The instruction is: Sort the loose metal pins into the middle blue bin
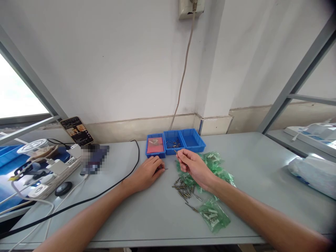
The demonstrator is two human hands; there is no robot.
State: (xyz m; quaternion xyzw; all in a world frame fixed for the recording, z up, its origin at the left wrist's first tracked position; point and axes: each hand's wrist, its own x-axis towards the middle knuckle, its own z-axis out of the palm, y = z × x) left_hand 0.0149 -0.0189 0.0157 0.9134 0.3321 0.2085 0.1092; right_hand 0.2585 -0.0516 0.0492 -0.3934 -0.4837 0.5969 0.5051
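My left hand (149, 174) rests on the grey table, fingers curled; a thin metal tip pokes out past the fingertips, so it seems closed round a small metal pin. Raised just in front of the blue bins, my right hand (193, 165) pinches a small metal pin (176, 152), mostly hidden by the fingers. Between and below the hands lies a loose pile of metal pins (183, 189) with thin shafts and brassy bodies. Green plastic bags (220, 173) lie under and beside my right wrist. Nearer me, another green bag (214, 216) holds several pins and pale pieces.
A blue bin (155, 154) carries a red packet; a divided blue bin (193, 140) beside it has pins in its left compartment. On the left are a black cable (105, 191), a propped phone (77, 131) and a power strip (54, 178). A white plastic package (315, 175) lies right.
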